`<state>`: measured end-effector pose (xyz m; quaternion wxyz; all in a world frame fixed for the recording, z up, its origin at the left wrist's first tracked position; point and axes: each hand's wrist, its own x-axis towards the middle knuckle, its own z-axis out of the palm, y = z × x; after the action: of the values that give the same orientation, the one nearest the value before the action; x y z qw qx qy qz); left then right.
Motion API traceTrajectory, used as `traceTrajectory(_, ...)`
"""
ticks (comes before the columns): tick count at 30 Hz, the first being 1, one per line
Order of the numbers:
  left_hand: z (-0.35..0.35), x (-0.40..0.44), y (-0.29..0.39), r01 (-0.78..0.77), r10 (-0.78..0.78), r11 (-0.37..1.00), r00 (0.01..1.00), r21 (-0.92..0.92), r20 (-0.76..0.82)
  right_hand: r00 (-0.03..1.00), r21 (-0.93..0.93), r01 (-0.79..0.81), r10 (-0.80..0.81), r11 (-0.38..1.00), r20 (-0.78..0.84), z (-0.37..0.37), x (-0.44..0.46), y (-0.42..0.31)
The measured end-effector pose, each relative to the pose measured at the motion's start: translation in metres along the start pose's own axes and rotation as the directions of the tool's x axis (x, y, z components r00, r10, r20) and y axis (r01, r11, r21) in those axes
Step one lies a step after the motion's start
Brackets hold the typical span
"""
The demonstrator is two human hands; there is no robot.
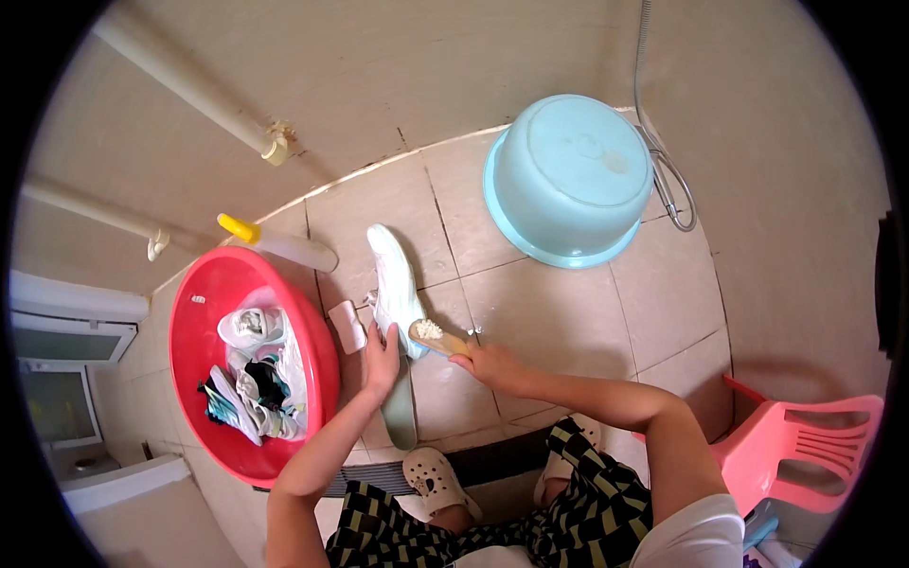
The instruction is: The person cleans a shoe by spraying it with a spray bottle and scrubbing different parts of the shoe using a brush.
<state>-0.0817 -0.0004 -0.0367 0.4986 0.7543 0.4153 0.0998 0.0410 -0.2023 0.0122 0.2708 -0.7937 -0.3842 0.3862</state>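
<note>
On the tiled floor a white shoe lies on its side, with its pale sole facing up and right. My left hand touches the near end of the shoe, its fingers against the upper. My right hand is closed around the handle of a wooden brush; the brush head, with pale bristles upward, is beside the near end of the shoe. Left of the shoe lies a pinkish-white bar. A long grey-green insole lies on the floor just below my left hand.
A red basin at the left holds white shoes and cloth. Behind it lies a bottle with a yellow cap. An upturned light-blue basin stands at the back right, near a shower hose. A pink chair is at the right.
</note>
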Motion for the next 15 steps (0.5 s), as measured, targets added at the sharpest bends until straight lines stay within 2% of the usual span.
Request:
traceTrajectory(5, 0.003, 0.003, -0.003, 0.027, -0.026, 0.994, 1.000, -0.106, 0.010, 1.000, -0.034, 0.004, -0.004, 0.999, -0.001, 0.007, 0.005, 0.002)
traceTrajectory(7, 0.013, 0.004, 0.002, -0.172, 0.155, 0.971, 0.982, -0.168, -0.111, 0.997, -0.028, 0.007, -0.009, 1.000, -0.082, 0.017, 0.011, 0.009)
traceTrajectory(8, 0.015, 0.004, 0.005, -0.171, 0.153, 0.971, 0.982, -0.169, -0.114, 0.997, -0.030, 0.008, -0.010, 1.000, -0.080, 0.020, 0.014, 0.013)
traceTrajectory(11, 0.017, 0.004, 0.011, -0.132, 0.150, 0.983, 0.978, 0.128, -0.147, 0.989, -0.093, 0.022, -0.036, 0.995, -0.147, 0.022, 0.024, 0.018)
traceTrajectory(12, 0.017, 0.003, 0.015, -0.132, 0.150, 0.983, 0.978, 0.127, -0.148, 0.974, -0.080, 0.073, -0.089, 0.994, -0.209, 0.020, 0.027, 0.018)
traceTrajectory(13, 0.019, 0.002, 0.020, -0.133, 0.166, 0.966, 0.976, 0.220, -0.139, 0.952, -0.071, 0.125, -0.139, 0.990, -0.273, 0.019, 0.030, 0.018)
traceTrajectory(14, 0.021, 0.002, 0.025, -0.133, 0.180, 0.941, 0.975, 0.312, -0.128, 0.952, -0.071, 0.124, -0.138, 0.990, -0.273, 0.017, 0.037, 0.018)
traceTrajectory(15, 0.025, 0.001, 0.026, -0.132, 0.179, 0.941, 0.976, 0.312, -0.127, 0.931, -0.089, 0.103, -0.128, 0.991, -0.342, 0.013, 0.045, 0.015)
